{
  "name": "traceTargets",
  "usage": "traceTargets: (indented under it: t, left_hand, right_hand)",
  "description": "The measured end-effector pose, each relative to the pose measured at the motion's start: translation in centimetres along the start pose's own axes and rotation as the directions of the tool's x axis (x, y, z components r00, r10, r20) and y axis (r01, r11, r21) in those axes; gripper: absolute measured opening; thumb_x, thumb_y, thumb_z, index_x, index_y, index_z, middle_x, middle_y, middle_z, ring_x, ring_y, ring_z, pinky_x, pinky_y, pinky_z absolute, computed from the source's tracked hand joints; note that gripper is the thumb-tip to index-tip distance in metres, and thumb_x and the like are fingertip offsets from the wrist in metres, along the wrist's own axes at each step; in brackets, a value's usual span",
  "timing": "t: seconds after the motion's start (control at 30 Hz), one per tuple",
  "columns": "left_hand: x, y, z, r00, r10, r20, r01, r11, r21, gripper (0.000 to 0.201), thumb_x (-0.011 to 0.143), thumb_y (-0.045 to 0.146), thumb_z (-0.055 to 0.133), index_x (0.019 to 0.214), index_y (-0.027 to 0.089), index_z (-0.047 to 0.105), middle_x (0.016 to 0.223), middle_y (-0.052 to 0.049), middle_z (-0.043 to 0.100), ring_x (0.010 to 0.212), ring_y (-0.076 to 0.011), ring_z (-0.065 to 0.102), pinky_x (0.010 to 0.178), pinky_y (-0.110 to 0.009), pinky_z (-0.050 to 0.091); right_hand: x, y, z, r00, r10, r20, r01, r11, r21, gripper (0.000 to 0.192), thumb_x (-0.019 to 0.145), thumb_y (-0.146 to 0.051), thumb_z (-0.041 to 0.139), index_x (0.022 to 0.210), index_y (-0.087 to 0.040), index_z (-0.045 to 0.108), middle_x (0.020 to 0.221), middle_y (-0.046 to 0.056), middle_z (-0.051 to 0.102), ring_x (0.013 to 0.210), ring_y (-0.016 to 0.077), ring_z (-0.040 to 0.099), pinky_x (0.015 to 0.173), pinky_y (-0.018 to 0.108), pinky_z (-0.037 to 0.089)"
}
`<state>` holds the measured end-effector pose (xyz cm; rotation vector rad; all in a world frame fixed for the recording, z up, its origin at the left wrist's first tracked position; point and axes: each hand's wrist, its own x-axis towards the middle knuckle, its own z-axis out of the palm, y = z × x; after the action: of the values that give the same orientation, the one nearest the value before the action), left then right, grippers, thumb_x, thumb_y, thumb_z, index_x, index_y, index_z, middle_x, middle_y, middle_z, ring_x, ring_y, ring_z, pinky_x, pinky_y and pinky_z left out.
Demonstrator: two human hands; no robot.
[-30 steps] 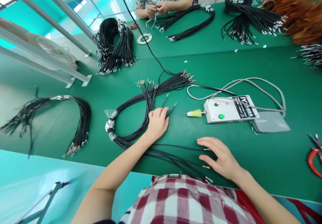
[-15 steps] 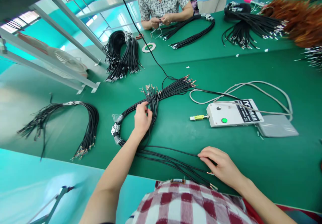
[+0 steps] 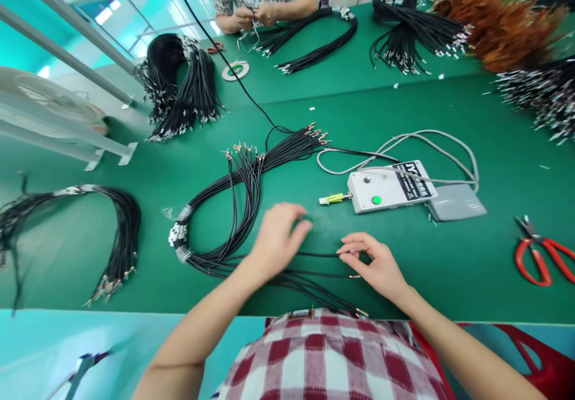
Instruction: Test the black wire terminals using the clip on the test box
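Green table [image 3: 449,280]: wire [image 3: 321,255] between hands.

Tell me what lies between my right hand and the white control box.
Only bare green table separates the right hand from the white control box, per the head view.

Box [image 3: 390,185] right of cables [image 3: 238,208] (scissors [image 3: 539,256] farther).
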<state>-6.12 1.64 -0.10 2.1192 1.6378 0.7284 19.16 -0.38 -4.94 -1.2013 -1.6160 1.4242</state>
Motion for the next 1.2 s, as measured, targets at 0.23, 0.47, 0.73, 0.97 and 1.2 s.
traceTargets:
  t: [0.23, 0.47, 0.73, 0.97, 1.2]
  left_hand:
    - [-1.1, 5.5, 4.5, 0.951, -0.026, 0.308, 0.203, 0.803, -0.561, 0.007, 0.096, 0.024, 0.052, 0.100, 0.021, 0.057, 0.086, -0.003, 0.067, 0.077, -0.0148, 0.062, 0.072, -0.026, 0.050]
    - [-0.6, 5.0, 4.3, 0.954, -0.201, 0.221, 0.299, 0.664, -0.685, 0.014, 0.088, 0.032, 0.064, 0.087, 0.017, 0.065, 0.074, -0.003, 0.065, 0.063, -0.0128, 0.060, 0.059, -0.025, 0.050]
    - [-0.7, 4.8, 4.3, 0.898, -0.257, 0.356, 0.437, 0.444, -0.782, 0.033, 0.090, 0.045, 0.059, 0.092, 0.013, 0.064, 0.067, -0.003, 0.066, 0.047, -0.0100, 0.058, 0.046, -0.022, 0.042]
    - [-0.5, 5.1, 3.9, 0.900, -0.258, 0.350, 0.434, 0.459, -0.775, 0.036, 0.090, 0.048, 0.060, 0.090, 0.012, 0.063, 0.066, -0.002, 0.065, 0.045, -0.0078, 0.054, 0.046, -0.020, 0.042]
    - [-0.6, 4.9, 4.1, 0.903, -0.252, 0.348, 0.427, 0.445, -0.787, 0.033, 0.092, 0.044, 0.058, 0.091, 0.011, 0.062, 0.066, -0.002, 0.065, 0.045, -0.0078, 0.055, 0.047, -0.020, 0.041]
  right_hand:
    - [-1.2, -0.9, -0.9, 0.998, 0.015, 0.058, -0.016, 1.000, 0.015, 0.025, 0.096, -0.035, 0.055, 0.118, -0.024, 0.052, 0.103, 0.007, 0.075, 0.095, 0.0200, 0.072, 0.080, 0.034, 0.059]
    - [-1.6, -2.3, -1.7, 0.955, 0.019, 0.295, -0.002, 0.998, -0.057, 0.020, 0.097, -0.032, 0.054, 0.114, -0.025, 0.062, 0.098, 0.004, 0.077, 0.089, 0.0186, 0.072, 0.080, 0.032, 0.057]
    - [2.6, -3.6, -1.4, 0.991, 0.024, -0.134, 0.000, 0.985, 0.174, 0.023, 0.086, -0.041, 0.070, 0.096, -0.021, 0.070, 0.089, 0.006, 0.073, 0.073, 0.0174, 0.068, 0.073, 0.033, 0.056]
    - [3.6, -4.2, -0.1, 0.992, 0.099, -0.075, -0.064, 0.926, 0.373, 0.024, 0.082, -0.044, 0.073, 0.086, -0.020, 0.071, 0.077, 0.002, 0.069, 0.065, 0.0136, 0.060, 0.068, 0.029, 0.053]
    - [3.8, -3.2, 0.3, 0.989, 0.139, -0.060, -0.093, 0.870, 0.484, 0.019, 0.081, -0.039, 0.075, 0.083, -0.020, 0.072, 0.074, 0.000, 0.066, 0.064, 0.0111, 0.057, 0.065, 0.025, 0.049]
